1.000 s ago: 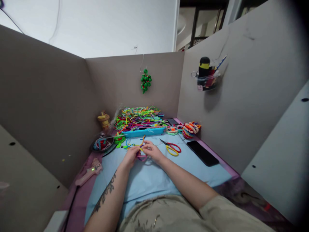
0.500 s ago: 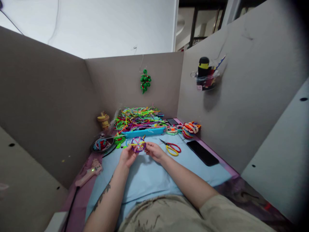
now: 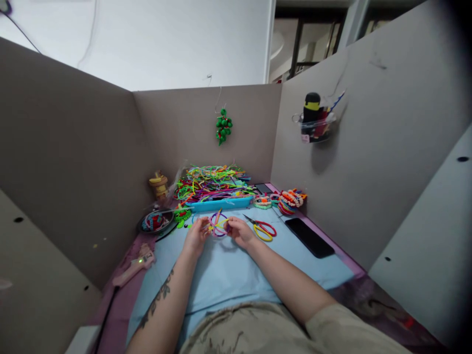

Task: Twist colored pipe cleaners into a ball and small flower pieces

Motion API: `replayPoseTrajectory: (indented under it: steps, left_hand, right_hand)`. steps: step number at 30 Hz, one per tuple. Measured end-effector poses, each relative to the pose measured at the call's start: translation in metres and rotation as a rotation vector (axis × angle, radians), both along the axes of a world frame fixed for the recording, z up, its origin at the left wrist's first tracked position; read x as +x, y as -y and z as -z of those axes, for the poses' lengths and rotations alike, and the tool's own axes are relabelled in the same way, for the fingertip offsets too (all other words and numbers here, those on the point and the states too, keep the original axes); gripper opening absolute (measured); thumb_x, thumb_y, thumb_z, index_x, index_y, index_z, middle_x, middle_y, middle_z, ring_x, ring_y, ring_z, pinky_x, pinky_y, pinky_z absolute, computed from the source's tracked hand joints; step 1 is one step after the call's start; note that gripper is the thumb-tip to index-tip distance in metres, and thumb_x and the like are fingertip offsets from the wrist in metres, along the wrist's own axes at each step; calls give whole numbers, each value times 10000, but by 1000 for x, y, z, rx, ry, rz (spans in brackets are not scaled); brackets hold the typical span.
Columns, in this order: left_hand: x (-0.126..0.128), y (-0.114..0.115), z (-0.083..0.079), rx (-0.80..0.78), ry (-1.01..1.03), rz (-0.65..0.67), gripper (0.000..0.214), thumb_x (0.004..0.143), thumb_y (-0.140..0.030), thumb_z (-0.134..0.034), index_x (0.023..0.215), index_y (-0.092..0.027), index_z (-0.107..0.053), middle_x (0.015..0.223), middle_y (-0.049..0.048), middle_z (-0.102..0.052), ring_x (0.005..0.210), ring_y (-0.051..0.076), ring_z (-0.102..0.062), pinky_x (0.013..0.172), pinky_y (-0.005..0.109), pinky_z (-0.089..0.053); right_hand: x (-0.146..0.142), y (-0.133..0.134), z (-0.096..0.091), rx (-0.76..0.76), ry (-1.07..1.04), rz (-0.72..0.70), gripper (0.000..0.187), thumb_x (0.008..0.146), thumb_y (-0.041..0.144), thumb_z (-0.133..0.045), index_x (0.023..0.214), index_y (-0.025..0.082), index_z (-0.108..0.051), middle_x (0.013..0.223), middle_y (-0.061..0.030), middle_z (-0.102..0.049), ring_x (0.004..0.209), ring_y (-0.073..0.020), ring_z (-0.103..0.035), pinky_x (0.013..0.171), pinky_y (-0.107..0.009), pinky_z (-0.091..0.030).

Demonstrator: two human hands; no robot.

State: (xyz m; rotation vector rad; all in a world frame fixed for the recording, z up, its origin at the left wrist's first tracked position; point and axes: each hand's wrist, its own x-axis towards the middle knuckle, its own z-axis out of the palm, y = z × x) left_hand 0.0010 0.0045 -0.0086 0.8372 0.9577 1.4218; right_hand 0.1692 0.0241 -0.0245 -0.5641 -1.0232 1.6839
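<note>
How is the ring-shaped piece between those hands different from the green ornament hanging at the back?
The ring-shaped piece is purple, pink and yellow; the green ornament has red bits. The piece is an open frame; the ornament, a dense cluster. The right hand holds the piece; the ornament hangs against the back panel. Both are multicoloured.

"How's the light?"
"Brightest on the white wall (image 3: 177, 44); the left partition (image 3: 73, 147) sits much darker than the right partition (image 3: 354, 147)."
"Where's it from?"
"Above, judging by the smudgy shadow beneath the clear holder (image 3: 316, 132). A faint one lies on the blue sheet (image 3: 232, 280) below the left hand (image 3: 197, 236) and right hand (image 3: 240, 232). The glue gun (image 3: 134, 268) gives a small green glow."
"Sharp?"
"Middling. The coloured strands (image 3: 219, 225) between the hands run together, and the lower right is smeary."
"Edges?"
"Lines splay outward, the forearms (image 3: 291, 282) look stretched, and black eats the upper right corner."
</note>
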Motion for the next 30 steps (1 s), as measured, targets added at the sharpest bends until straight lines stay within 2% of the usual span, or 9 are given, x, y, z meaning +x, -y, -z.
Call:
replayPoseTrajectory:
  steps: [4, 6, 8, 10, 13, 16, 21, 26, 30]
  left_hand:
    - [-3, 5, -5, 327, -478, -251, 284, 751, -405, -530, 911, -193, -630, 987, 70, -603, 951, 205, -532, 787, 299, -414]
    - [-1, 10, -8, 526, -715, -308, 216, 742, -351, -557, 876, -210, -652, 986, 67, -601, 986, 216, -508, 884, 335, -359]
    - [4, 14, -8, 679, -919, -281, 175, 741, -294, -566, 875, -229, -657, 979, 61, -604, 981, 218, -501, 913, 365, -330]
    - [9, 15, -5, 773, -1081, -218, 161, 763, -247, -535, 875, -230, -649, 940, 56, -614, 964, 214, -502, 899, 385, -334]
    - [12, 13, 0, 801, -1210, -181, 148, 795, -221, -485, 812, -203, -630, 829, 49, -618, 888, 200, -518, 847, 376, -357]
    - [11, 9, 4, 756, -1226, -178, 143, 803, -241, -473, 769, -187, -601, 744, 38, -598, 776, 180, -522, 766, 339, -381]
    - [12, 9, 6, 649, -1097, -153, 88, 778, -245, -496, 781, -179, -554, 778, 35, -583, 789, 178, -516, 740, 316, -388]
    - [18, 11, 5, 524, -818, 58, 134, 767, -272, -519, 857, -174, -506, 824, 26, -556, 784, 151, -533, 710, 281, -420]
    - [18, 12, 5, 437, -706, 105, 211, 711, -264, -585, 856, -173, -462, 768, 3, -540, 723, 135, -536, 652, 257, -427]
  right_hand:
    - [3, 4, -6, 297, 299, 206, 69, 683, 256, -532, 658, 191, -534, 582, 16, -523, 587, -130, -474, 607, -260, -375]
    - [2, 8, -8, 489, 509, 336, 75, 713, 249, -516, 675, 196, -554, 641, 7, -538, 669, -146, -482, 664, -269, -377]
    - [1, 12, -9, 660, 659, 420, 90, 742, 231, -504, 702, 195, -575, 700, -6, -558, 756, -159, -483, 725, -281, -370]
    - [0, 15, -9, 776, 737, 444, 108, 766, 208, -493, 712, 190, -585, 712, -15, -569, 783, -161, -480, 751, -287, -363]
    - [0, 15, -7, 831, 774, 468, 112, 776, 185, -497, 720, 188, -593, 702, -14, -573, 764, -155, -482, 745, -287, -368]
    - [0, 11, -3, 791, 751, 477, 92, 761, 187, -526, 777, 193, -616, 743, -19, -586, 796, -159, -500, 756, -290, -384]
    - [1, 5, 2, 637, 666, 364, 137, 746, 247, -557, 844, 183, -627, 820, -25, -604, 802, -151, -539, 753, -282, -416]
    - [0, 5, 2, 610, 694, 328, 103, 728, 244, -565, 767, 167, -618, 760, -14, -596, 756, -143, -531, 707, -263, -410]
    - [-1, 4, 5, 621, 687, 325, 115, 740, 257, -548, 781, 171, -613, 758, -11, -589, 742, -138, -523, 684, -249, -406]
